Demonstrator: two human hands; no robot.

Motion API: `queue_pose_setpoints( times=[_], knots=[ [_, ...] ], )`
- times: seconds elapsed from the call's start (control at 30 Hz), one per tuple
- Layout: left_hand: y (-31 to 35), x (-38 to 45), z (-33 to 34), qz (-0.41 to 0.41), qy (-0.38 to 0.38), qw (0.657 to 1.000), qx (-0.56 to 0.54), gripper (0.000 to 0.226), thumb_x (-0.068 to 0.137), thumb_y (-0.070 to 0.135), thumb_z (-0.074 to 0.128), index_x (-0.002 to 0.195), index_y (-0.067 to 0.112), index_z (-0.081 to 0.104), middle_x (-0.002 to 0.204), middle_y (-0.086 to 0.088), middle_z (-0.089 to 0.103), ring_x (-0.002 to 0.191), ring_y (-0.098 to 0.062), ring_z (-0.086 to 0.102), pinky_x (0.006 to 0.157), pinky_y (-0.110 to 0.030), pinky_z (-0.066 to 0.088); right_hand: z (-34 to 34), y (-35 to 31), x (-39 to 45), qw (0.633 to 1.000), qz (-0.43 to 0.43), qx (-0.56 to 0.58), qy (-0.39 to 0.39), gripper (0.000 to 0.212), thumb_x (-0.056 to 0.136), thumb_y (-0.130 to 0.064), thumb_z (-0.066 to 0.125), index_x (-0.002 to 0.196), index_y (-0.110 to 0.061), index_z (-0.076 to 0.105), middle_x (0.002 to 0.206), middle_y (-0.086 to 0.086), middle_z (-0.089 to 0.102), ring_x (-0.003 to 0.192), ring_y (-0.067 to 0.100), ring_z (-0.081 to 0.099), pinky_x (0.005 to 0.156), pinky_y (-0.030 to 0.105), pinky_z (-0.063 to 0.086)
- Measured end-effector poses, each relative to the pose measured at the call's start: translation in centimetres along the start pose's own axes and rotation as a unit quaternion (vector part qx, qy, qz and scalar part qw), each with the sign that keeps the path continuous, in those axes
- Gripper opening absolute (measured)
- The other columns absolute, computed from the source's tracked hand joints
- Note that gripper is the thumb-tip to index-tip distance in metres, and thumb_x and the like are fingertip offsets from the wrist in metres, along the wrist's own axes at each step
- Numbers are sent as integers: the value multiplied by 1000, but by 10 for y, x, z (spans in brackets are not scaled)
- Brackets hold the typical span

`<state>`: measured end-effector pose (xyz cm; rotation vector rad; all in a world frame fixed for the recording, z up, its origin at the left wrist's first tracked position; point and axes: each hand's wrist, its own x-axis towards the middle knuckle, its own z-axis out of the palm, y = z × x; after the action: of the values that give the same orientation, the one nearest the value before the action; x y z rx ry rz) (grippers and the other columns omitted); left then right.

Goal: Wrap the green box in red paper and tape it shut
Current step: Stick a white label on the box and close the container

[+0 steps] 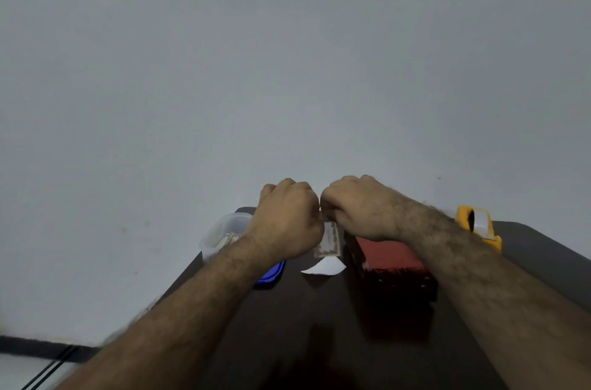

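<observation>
The box wrapped in red paper [391, 258] lies on the dark table [319, 325], under my right forearm. My left hand [287, 220] and my right hand [358, 207] are raised close together above the table's far part, fingers curled. Between them they pinch a strip of clear tape [327, 238] that hangs down and looks smudged. The fingertips are hidden behind the knuckles. A yellow tape dispenser [478, 225] stands at the far right of the table.
A clear plastic container [224, 230] stands at the far left, partly behind my left wrist, with a blue lid [271, 274] beside it. A white scrap of paper [324, 266] lies between the lid and the box. A pale wall fills the background.
</observation>
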<state>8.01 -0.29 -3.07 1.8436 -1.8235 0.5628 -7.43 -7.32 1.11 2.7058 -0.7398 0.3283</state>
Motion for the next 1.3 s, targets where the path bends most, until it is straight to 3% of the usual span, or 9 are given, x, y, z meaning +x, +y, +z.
queue_pose_setpoints(
  times=[0.13, 0.23, 0.3, 0.37, 0.43, 0.53, 0.73, 1.03, 1.3],
  knots=[
    [9, 12, 13, -37, 19, 998, -52, 18, 93, 27, 54, 89, 17, 68, 100, 5, 63, 100, -20, 52, 95, -42, 42, 12, 28, -5, 979, 40, 176, 90, 10, 98, -24, 64, 89, -30, 65, 91, -17, 65, 87, 0, 59, 81, 28, 49],
    [10, 26, 23, -93, 49, 977, -185, 24, 89, 33, 50, 72, 18, 58, 81, 7, 60, 81, -17, 53, 77, -40, 46, 25, 45, -9, 889, 114, 374, 239, 16, 91, -32, 80, 103, -34, 70, 94, -13, 69, 67, -1, 53, 66, 13, 42],
    [21, 37, 26, -158, 76, 910, -375, 28, 88, 26, 51, 70, 4, 54, 68, 3, 54, 66, -17, 48, 65, -39, 43, 32, 58, -9, 822, 201, 421, 328, 17, 88, -36, 83, 101, -33, 72, 93, -13, 71, 65, 0, 54, 65, 12, 44],
    [33, 48, 30, -240, 79, 806, -535, 22, 95, 13, 57, 86, -6, 63, 78, -4, 56, 73, -18, 49, 66, -35, 41, 38, 70, -11, 775, 287, 434, 359, 14, 89, -38, 83, 90, -27, 76, 87, -13, 72, 75, -4, 62, 69, 16, 45],
    [41, 59, 42, -310, 69, 724, -613, 17, 98, 12, 60, 99, -1, 71, 95, -5, 66, 84, -18, 56, 72, -33, 43, 45, 84, -13, 728, 337, 499, 328, 24, 90, -40, 82, 82, -18, 76, 85, -9, 74, 78, 4, 65, 71, 24, 46],
    [51, 77, 64, -363, 74, 661, -653, 15, 98, 15, 61, 98, 6, 72, 97, -7, 62, 81, -20, 50, 70, -37, 39, 55, 98, -18, 660, 371, 597, 266, 29, 92, -40, 80, 88, -11, 79, 91, 2, 78, 75, 15, 59, 62, 31, 45],
    [56, 99, 91, -388, 92, 659, -637, 5, 94, 12, 61, 92, 7, 63, 94, -7, 48, 79, -22, 36, 68, -37, 30, 75, 122, -13, 629, 372, 635, 250, 18, 89, -25, 82, 90, -7, 80, 87, 8, 79, 68, 16, 55, 52, 28, 43],
    [56, 105, 113, -423, 55, 636, -644, 12, 95, 15, 64, 92, 7, 73, 87, -2, 71, 62, -15, 41, 56, -30, 33, 92, 144, 2, 629, 378, 651, 192, 15, 82, -15, 78, 86, 0, 77, 73, 7, 73, 55, 14, 47, 47, 27, 36],
    [52, 105, 129, -424, 52, 634, -645, 10, 94, 15, 65, 95, 8, 72, 91, -1, 74, 65, -16, 44, 57, -30, 34, 101, 155, 8, 575, 396, 704, 126, 8, 83, -10, 79, 85, -5, 74, 62, 2, 64, 48, 11, 45, 44, 23, 38]
  ],
)
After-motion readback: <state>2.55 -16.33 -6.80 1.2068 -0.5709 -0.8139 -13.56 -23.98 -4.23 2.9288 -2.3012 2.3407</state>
